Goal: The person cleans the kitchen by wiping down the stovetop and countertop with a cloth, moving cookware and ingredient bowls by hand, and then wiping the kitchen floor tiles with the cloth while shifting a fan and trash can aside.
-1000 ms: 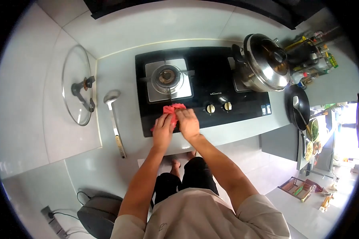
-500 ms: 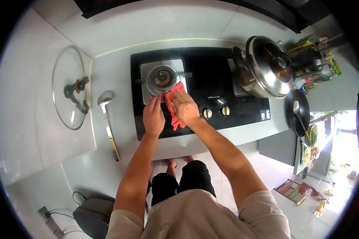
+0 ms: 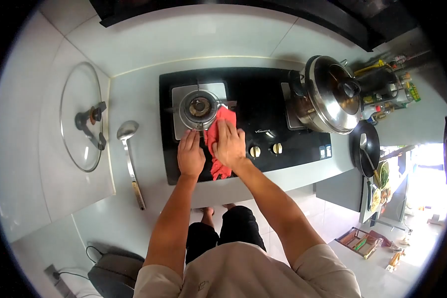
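My right hand presses a red cloth onto the black glass gas hob, fingers pointing away from me. The cloth lies just right of the left burner, along the edge of its square metal plate, and its crumpled lower end hangs toward the hob's front edge. Close beside it, my left hand rests flat, fingers stretched out and together, fingertips at the front edge of the burner plate. Nothing shows in the left hand. Part of the cloth is hidden under my right hand.
A lidded steel pot stands on the right burner. Two control knobs sit right of my hand. A ladle lies on the left counter, and a glass lid is at the left wall. A frying pan is at right.
The red cloth has shifted slightly right beside the burner under my right hand. My left hand stays about where it was on the hob. The whole view has tilted a little.
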Demonstrator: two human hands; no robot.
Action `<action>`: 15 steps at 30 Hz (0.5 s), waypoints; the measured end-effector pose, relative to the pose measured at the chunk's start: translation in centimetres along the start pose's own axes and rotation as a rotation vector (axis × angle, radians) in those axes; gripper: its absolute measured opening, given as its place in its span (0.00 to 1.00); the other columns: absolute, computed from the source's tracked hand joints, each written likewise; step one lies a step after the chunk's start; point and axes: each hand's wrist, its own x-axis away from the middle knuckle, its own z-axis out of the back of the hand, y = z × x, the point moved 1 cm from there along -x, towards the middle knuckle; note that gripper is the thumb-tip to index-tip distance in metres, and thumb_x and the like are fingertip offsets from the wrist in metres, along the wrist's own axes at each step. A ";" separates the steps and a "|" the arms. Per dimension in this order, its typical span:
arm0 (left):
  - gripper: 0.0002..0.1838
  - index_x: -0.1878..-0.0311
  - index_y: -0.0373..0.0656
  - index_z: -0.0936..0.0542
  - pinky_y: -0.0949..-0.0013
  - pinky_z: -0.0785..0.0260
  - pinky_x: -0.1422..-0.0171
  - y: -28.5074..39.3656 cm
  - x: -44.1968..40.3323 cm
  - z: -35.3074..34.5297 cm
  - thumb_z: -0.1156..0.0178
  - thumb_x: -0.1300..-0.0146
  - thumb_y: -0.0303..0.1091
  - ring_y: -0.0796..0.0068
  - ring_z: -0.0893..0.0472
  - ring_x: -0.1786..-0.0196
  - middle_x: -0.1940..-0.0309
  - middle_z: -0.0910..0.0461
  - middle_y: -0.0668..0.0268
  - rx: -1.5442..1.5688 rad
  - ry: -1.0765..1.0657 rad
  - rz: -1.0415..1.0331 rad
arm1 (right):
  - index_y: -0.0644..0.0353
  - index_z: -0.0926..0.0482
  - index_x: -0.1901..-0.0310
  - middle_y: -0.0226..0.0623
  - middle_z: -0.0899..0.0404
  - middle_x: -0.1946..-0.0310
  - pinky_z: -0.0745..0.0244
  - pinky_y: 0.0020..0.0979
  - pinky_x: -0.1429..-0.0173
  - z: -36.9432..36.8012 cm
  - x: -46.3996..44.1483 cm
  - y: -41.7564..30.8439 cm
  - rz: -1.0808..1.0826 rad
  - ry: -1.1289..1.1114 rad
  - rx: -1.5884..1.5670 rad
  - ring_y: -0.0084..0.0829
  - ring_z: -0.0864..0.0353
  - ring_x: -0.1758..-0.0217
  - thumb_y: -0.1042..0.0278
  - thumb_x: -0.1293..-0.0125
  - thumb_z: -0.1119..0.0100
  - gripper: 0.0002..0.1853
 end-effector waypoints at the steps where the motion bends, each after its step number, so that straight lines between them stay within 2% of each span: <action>1: 0.25 0.35 0.35 0.15 0.51 0.31 0.18 0.0 0.2 0.0 0.39 0.37 0.22 0.53 0.22 0.24 0.31 0.16 0.57 -0.006 0.000 -0.002 | 0.66 0.36 0.19 0.48 0.27 0.23 0.36 0.48 0.26 0.2 -1.0 -0.1 -0.032 0.009 -0.008 0.43 0.34 0.18 0.53 0.34 0.35 0.45; 2: 0.25 0.35 0.35 0.15 0.51 0.31 0.18 0.1 0.4 0.0 0.39 0.37 0.22 0.53 0.22 0.24 0.31 0.16 0.57 -0.012 0.000 -0.002 | 0.69 0.44 0.16 0.48 0.26 0.25 0.36 0.50 0.25 0.4 -2.6 0.2 -0.054 0.003 -0.113 0.45 0.33 0.20 0.53 0.38 0.33 0.52; 5: 0.26 0.35 0.35 0.15 0.51 0.31 0.18 -0.1 0.2 -0.1 0.39 0.37 0.22 0.53 0.22 0.24 0.31 0.17 0.58 -0.019 0.005 -0.003 | 0.67 0.41 0.16 0.45 0.25 0.26 0.36 0.49 0.28 1.3 -6.1 0.5 -0.122 -0.180 -0.037 0.44 0.32 0.22 0.50 0.36 0.34 0.51; 9: 0.25 0.35 0.35 0.15 0.51 0.31 0.18 0.1 0.4 0.0 0.39 0.37 0.22 0.53 0.23 0.23 0.30 0.17 0.58 -0.002 -0.005 0.002 | 0.65 0.36 0.17 0.44 0.26 0.24 0.32 0.48 0.29 0.8 -2.9 -0.4 -0.096 -0.083 0.132 0.45 0.30 0.24 0.48 0.32 0.36 0.46; 10: 0.25 0.35 0.35 0.15 0.51 0.31 0.17 0.1 0.4 -0.1 0.39 0.37 0.22 0.53 0.23 0.23 0.30 0.17 0.58 -0.002 -0.001 0.006 | 0.65 0.32 0.19 0.44 0.27 0.22 0.31 0.48 0.29 0.4 -0.8 -1.1 -0.081 -0.078 0.221 0.44 0.30 0.23 0.46 0.29 0.38 0.43; 13: 0.26 0.34 0.35 0.15 0.51 0.31 0.18 -0.1 0.4 -0.1 0.39 0.37 0.22 0.53 0.23 0.23 0.30 0.17 0.58 0.004 0.010 -0.005 | 0.64 0.27 0.22 0.45 0.24 0.24 0.34 0.48 0.24 -0.1 1.8 -1.7 -0.083 0.016 0.182 0.45 0.28 0.24 0.46 0.21 0.45 0.36; 15: 0.27 0.32 0.33 0.17 0.51 0.33 0.16 -0.2 0.6 -0.3 0.41 0.37 0.20 0.52 0.25 0.21 0.28 0.19 0.56 0.037 -0.003 -0.005 | 0.63 0.29 0.20 0.43 0.28 0.20 0.37 0.50 0.23 -0.2 -0.6 -0.8 -0.124 -0.037 0.129 0.45 0.31 0.22 0.46 0.18 0.49 0.35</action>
